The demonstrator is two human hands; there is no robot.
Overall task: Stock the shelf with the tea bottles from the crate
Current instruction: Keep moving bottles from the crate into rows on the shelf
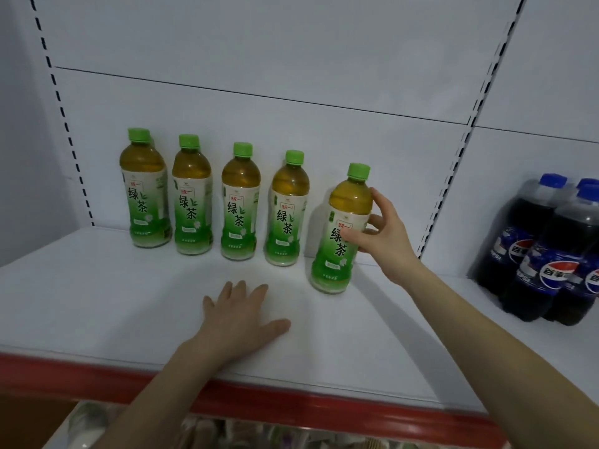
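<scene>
Right hand (379, 231), fingers curled round a tea bottle (334, 254) standing right of four others (240, 202) on the shelf (97, 286). Left hand (240, 322) flat on shelf, nearer, fingers spread.

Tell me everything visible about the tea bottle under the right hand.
The tea bottle looks like clear plastic filled with amber tea, with a green cap and a white-to-green label bearing Chinese characters. It stands at the right end of the row, nearer the front than the neighbouring bottle. Its base is on the white shelf and its top leans slightly right. The right hand grips its shoulder and label, thumb on the front.
</scene>
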